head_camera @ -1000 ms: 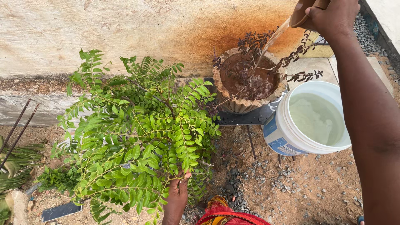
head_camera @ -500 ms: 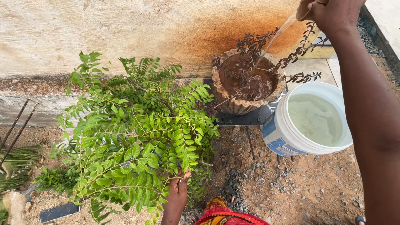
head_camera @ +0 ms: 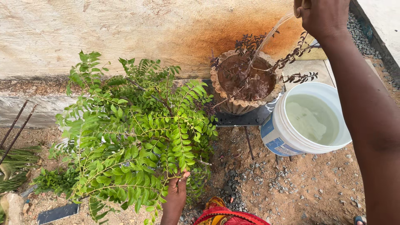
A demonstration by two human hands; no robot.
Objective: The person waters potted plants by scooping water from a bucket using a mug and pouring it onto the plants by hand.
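My right hand (head_camera: 323, 16) is raised at the top right, gripping a brown cup (head_camera: 297, 7) that is mostly cut off by the frame edge. A stream of water (head_camera: 266, 37) falls from it into a round stone pot (head_camera: 233, 102) holding a dark purple-leaved plant (head_camera: 287, 58) and wet soil. My left hand (head_camera: 177, 193) at the bottom centre holds a branch of a big green leafy plant (head_camera: 133, 133), its fingers closed around the leaves.
A white bucket (head_camera: 287, 137) of cloudy water stands right of the pot on gravelly dirt. The pot rests on a dark metal stand (head_camera: 246, 121) against a stained wall (head_camera: 125, 29). Thin rods (head_camera: 16, 125) lean at the left. Red cloth (head_camera: 225, 214) shows at the bottom.
My right hand and the cup have risen and shifted slightly left, nearly out of the frame, while water keeps pouring. My left hand stays on the branch.
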